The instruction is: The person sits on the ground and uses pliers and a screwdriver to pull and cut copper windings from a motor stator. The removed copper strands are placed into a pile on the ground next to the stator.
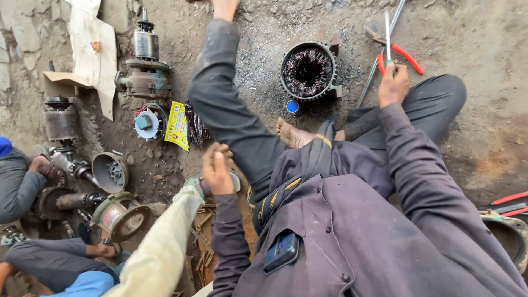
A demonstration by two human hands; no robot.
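My right hand (393,83) is closed around a thin screwdriver (387,34), its shaft pointing away from me over red-handled pliers (407,55) that lie on the dirt. My left hand (216,167) hovers low at the centre left with fingers curled and its back towards me; whether it holds anything is hidden. It is right beside another person's cream sleeve (162,247). A round motor stator with dark copper windings (308,71) stands on the ground ahead, between my legs. A small blue cap (292,106) lies next to it.
Motor housings and rotors (146,63) and end covers (110,171) crowd the left, with cardboard (93,49) and a yellow packet (177,125). A person in grey (19,184) works at far left. A long metal rod (367,82), red-handled tools (509,199) and a round casing (509,234) lie right.
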